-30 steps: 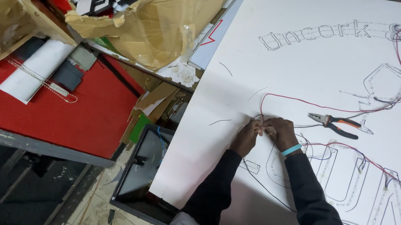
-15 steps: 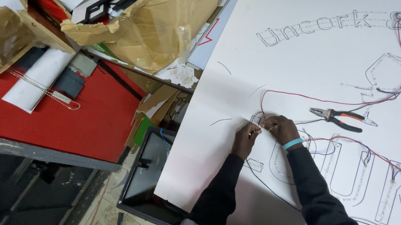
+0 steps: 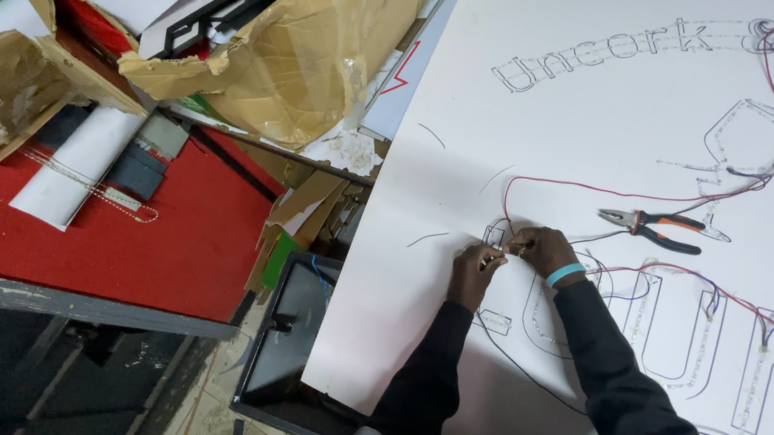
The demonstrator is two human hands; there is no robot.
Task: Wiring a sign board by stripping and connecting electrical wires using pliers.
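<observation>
White sign board (image 3: 534,118) across the right two-thirds of the frame, laid flat, cut with outlined letter shapes lined by small light strips. Red-topped table (image 3: 160,250) at lower left, heaped at upper left with torn brown cardboard (image 3: 299,52) and a white roll (image 3: 72,172). Dark box (image 3: 296,334) wedged between table and board at bottom centre. Red wire (image 3: 604,189) looping from upper right down toward mid-frame; thin black wire (image 3: 526,365) trailing below the sleeves. Orange-handled pliers (image 3: 653,226) lying loose on the board, just right of the hands. Left hand (image 3: 474,266) and right hand (image 3: 544,250) — blue band at the wrist — close together at the centre, fingertips of both pinched shut on fine wire ends (image 3: 505,250) over a small letter outline. Likely risks, judged from this: a hard tug snapping the thin strands or pulling a strip from its letter — slack red wire snagging on the pliers or a sleeve.
</observation>
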